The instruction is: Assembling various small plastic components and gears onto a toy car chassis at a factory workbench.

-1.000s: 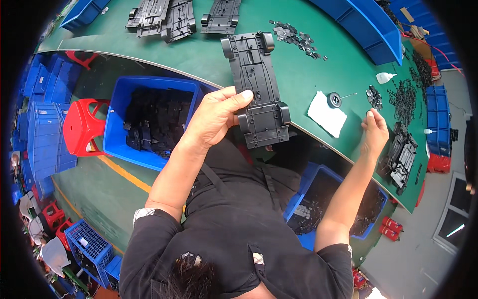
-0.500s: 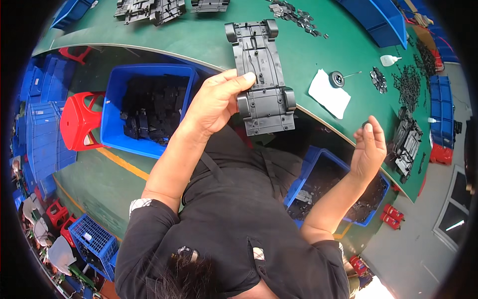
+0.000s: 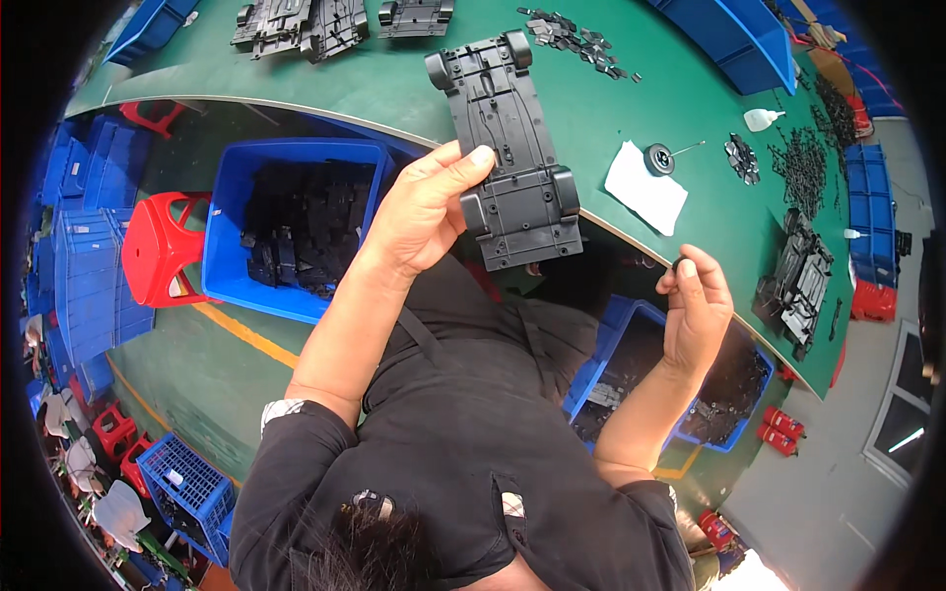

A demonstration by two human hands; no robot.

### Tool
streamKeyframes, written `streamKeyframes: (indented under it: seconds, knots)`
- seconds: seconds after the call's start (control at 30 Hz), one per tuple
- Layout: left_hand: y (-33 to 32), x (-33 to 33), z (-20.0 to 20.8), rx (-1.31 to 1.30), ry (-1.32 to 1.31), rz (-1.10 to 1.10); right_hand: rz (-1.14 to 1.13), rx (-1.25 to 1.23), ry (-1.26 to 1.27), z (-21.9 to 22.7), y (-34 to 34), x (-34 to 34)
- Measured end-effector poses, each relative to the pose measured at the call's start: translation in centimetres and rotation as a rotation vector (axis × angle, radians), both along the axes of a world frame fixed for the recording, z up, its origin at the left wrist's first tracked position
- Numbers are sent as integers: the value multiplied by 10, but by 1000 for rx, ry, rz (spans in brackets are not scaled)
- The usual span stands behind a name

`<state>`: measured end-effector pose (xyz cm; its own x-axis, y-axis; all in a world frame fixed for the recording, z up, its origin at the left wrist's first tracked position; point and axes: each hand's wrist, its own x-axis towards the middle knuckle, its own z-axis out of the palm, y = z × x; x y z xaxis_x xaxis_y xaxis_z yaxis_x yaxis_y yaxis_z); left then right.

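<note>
My left hand (image 3: pixel 424 202) grips a black plastic toy car chassis (image 3: pixel 507 148) by its left side, the thumb lying on its face. The chassis is held up over the table's near edge, tilted slightly left at the top, with a wheel arch at each corner. To its right, my right hand (image 3: pixel 698 305) pinches a small dark piece (image 3: pixel 680 264) between thumb and fingertips, too small to make out fully. On the green table (image 3: pixel 394 94) beyond lie a white paper sheet (image 3: pixel 642 202) and a black wheel on a thin metal axle (image 3: pixel 659 160).
Blue bins of black parts stand below the table, one at left (image 3: pixel 217 266) and one at right (image 3: pixel 586 379). A red stool (image 3: pixel 158 251) adjoins the left bin. More chassis (image 3: pixel 798 281), small black parts (image 3: pixel 581 41) and a white squeeze bottle (image 3: pixel 761 120) lie on the table.
My right hand has moved left and slightly down, nearer the chassis, still pinching the small piece. The chassis has tilted a little, its top end shifting left.
</note>
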<state>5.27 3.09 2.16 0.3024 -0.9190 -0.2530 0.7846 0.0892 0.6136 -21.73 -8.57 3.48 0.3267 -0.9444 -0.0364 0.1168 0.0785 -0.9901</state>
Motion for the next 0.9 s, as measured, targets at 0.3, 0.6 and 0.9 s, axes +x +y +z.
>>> streamKeyframes:
  seconds: [0.3,0.6,0.9]
  knots:
    - [2,-3,-1,-46,-25,0,30,3,2,-2,7,2]
    - [10,5,-3,-235,267,2,49,15,-14,3,17,2]
    - [1,-15,1,21,-155,160,129,-29,-57,22,42,39]
